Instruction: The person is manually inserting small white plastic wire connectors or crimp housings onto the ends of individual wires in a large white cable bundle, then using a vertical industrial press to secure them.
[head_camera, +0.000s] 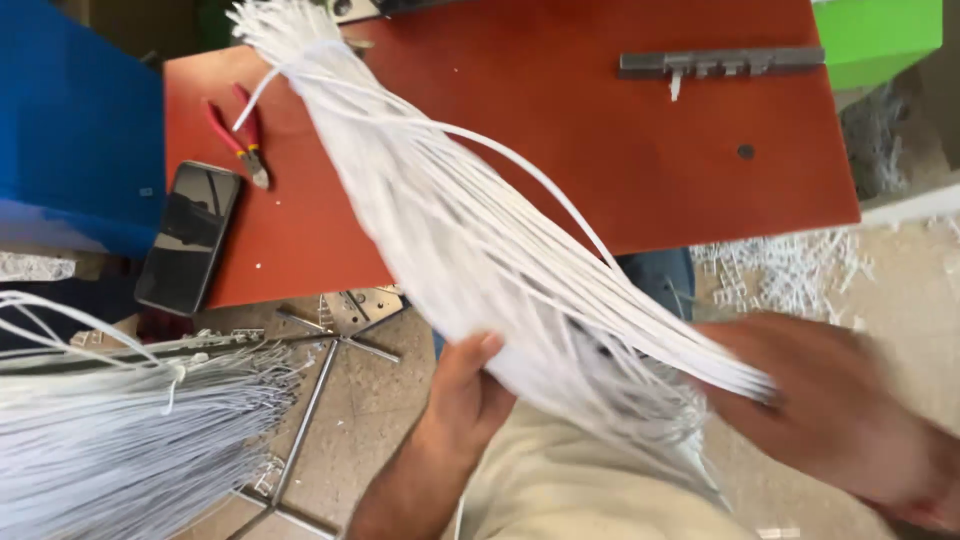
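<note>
Motion-blurred right hand (840, 410), its grip on the white strips (480, 240) hidden.

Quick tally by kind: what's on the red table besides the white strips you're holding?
Phone: 1
Red pliers: 1
Grey metal bar: 1
Total: 3

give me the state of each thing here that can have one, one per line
bundle of white plastic strips: tied near its top end, held slanting over the table edge
left hand: gripping the bundle from below
right hand: blurred, at the bundle's lower end
second bundle of white strips: tied, lying at lower left
red-handled cutters: lying on the table, unheld
phone: screen dark, flat on the table
grey metal jig: lying on the red table
</note>
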